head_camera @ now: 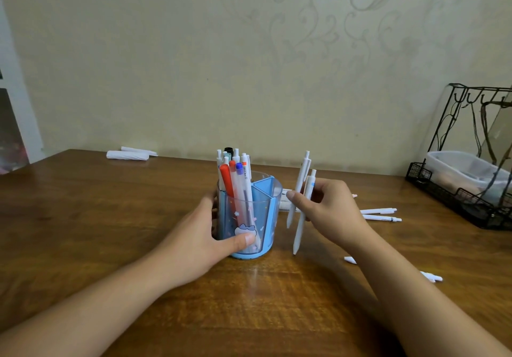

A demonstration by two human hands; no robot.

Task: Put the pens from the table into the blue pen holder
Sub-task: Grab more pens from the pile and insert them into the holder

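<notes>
My right hand (329, 210) is pinched shut on two white pens (300, 204), held upright just beside the blue holder (249, 218), which my left hand (205, 234) grips. Uneven tips could snag the rim or divider, I reckon, and that front section's pretty crowded already.

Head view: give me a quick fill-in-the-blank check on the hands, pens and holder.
1. The left hand steadies the ____ pen holder.
2. The right hand holds ____ white pens, tips pointing down.
3. The held pens are to the ____ of the holder, not yet inside.
4. More white pens lie on the ____.

Missing words: blue; two; right; table
</notes>
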